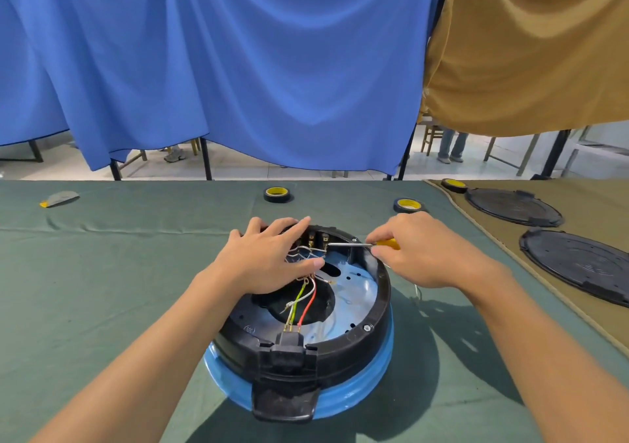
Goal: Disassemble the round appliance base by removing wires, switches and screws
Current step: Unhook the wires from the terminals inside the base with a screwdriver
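Note:
The round appliance base [357,357], black plastic over a blue shell, lies upside down on the green cloth in front of me. Red, white and yellow-green wires [304,301] run from a black socket block [287,345] at its near rim to terminals at the far side. My left hand [269,259] rests flat on the far left of the base with straight fingers over the wires. My right hand [425,250] grips a yellow-handled screwdriver [360,244], its metal tip pointing left at the terminals [318,238] under the far rim.
Two tape rolls with yellow cores [277,194] [408,205] lie beyond the base, a third [454,185] on the tan cloth at right. Two black round cover plates [514,206] [578,264] lie there too. A grey scrap [61,198] sits far left. Blue and tan curtains hang behind.

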A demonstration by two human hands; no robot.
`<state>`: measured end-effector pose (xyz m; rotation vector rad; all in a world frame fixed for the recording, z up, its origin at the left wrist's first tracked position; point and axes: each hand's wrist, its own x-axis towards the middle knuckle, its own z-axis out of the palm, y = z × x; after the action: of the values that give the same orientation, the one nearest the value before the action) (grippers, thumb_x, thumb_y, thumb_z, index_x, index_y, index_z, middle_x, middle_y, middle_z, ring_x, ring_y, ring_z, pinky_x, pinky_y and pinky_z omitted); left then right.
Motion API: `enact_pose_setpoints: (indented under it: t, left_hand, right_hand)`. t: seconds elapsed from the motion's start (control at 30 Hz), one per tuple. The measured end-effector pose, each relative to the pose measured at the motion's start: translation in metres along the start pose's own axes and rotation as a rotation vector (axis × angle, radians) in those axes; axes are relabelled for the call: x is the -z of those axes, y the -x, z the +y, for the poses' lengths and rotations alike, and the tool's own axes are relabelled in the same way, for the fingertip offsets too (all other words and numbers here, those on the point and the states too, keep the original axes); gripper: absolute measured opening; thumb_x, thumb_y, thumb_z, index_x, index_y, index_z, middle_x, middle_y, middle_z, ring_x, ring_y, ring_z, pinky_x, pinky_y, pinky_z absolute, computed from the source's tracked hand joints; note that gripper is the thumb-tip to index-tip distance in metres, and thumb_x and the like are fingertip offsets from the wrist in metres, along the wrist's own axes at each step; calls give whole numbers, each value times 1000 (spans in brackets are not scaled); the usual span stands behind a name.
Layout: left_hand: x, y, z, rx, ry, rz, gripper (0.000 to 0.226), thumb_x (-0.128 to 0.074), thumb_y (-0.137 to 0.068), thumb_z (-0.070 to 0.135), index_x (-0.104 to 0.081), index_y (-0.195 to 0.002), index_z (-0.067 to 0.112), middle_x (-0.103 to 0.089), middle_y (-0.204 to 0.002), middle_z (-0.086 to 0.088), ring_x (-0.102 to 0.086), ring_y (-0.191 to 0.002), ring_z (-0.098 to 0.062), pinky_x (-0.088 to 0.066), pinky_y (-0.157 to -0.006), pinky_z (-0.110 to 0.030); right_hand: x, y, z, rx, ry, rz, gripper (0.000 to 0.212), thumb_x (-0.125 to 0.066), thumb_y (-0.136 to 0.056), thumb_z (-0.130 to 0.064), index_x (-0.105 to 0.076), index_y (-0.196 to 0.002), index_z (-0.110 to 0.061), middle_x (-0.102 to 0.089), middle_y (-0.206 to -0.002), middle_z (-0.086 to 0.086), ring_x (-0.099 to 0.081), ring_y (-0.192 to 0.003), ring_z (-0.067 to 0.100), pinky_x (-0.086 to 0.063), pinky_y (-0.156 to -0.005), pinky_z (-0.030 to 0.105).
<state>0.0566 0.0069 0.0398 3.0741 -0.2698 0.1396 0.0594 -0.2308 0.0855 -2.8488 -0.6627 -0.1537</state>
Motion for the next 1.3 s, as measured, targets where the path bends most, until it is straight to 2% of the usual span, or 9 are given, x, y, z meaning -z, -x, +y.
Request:
enact_pose_setpoints:
  t: [0.1, 0.3, 0.43, 0.6, 0.8, 1.0, 1.1, 1.23, 1.3]
  left_hand:
    - [1, -1, 1, -9, -29, -3, 83, -23, -79, 83, -5, -149, 43, -11, -156, 20, -21, -137, -25, -29, -102, -50]
    - [0, -1, 0, -24, -23, 7, 81, -26, -82, 80, -7, -150, 40, -11, -157, 17, -19, -139, -25, -28, -103, -51]
    - [-1, -2, 0, -35, -23, 7, 82, -25, -82, 80, -7, -150, 39, -9, -158, 19, -18, -139, -24, -28, -103, -52]
    - [-1, -2, 0, -41, -19, -1, 83, -26, -82, 80, -5, -151, 39, -5, -158, 21, -15, -141, -23, -27, -105, -53]
    - [1, -2, 3, -38, -25, -10, 83, -28, -83, 79, -6, -151, 38, -7, -159, 19, -17, -141, -25, -26, -106, -54]
    - [2, -1, 4, -35, -23, -10, 83, -28, -83, 79, -7, -151, 37, -9, -158, 18, -18, -140, -26, -26, -106, -55]
    - [3, -1, 4, -30, -22, -17, 83, -29, -83, 79, -7, -151, 38, -9, -158, 19, -18, -140, -27, -26, -105, -56]
    - [3, 0, 5, -30, -22, -12, 83, -30, -82, 79, -9, -151, 38, -11, -157, 20, -20, -139, -28, -27, -104, -55]
    - [4, 0, 5, -29, -20, -15, 82, -30, -82, 79, -10, -151, 38, -12, -157, 20, -20, -138, -28, -27, -104, -54]
  right_hand:
    - [2, -3, -7, 42, 107, 17, 24, -51, -95, -28, -71, -108, -31, -70, -101, -1, -61, -93, 27, -53, -78, 46]
    - [5, -10, -15, 59, 262, 74, 22, -50, -90, -18, -69, -99, -14, -69, -94, 6, -61, -92, 31, -54, -73, 48]
    - [10, -9, -15, 67, 277, 84, 22, -50, -90, -20, -72, -94, -21, -68, -94, -2, -60, -91, 30, -54, -73, 47]
    - [2, -11, -18, 84, 266, 71, 23, -50, -94, -22, -73, -95, -23, -68, -93, 0, -60, -88, 27, -55, -69, 45]
    - [-5, -12, -16, 113, 295, 116, 20, -53, -91, -15, -73, -93, -18, -65, -87, 2, -60, -82, 27, -55, -65, 42]
    - [-8, -11, -24, 122, 406, 141, 26, -56, -89, -10, -73, -104, -23, -64, -91, 4, -60, -80, 29, -46, -57, 34]
    - [-1, -18, -26, 96, 424, 104, 30, -56, -85, -9, -72, -104, -25, -67, -93, 4, -61, -80, 31, -43, -58, 33]
    - [18, -41, -24, 115, 398, -2, 38, -52, -86, -9, -70, -107, -35, -67, -104, -4, -61, -94, 26, -36, -62, 30]
    - [27, -55, -20, 135, 373, -100, 38, -52, -87, -9, -72, -106, -36, -67, -96, -10, -59, -89, 19, -34, -60, 29]
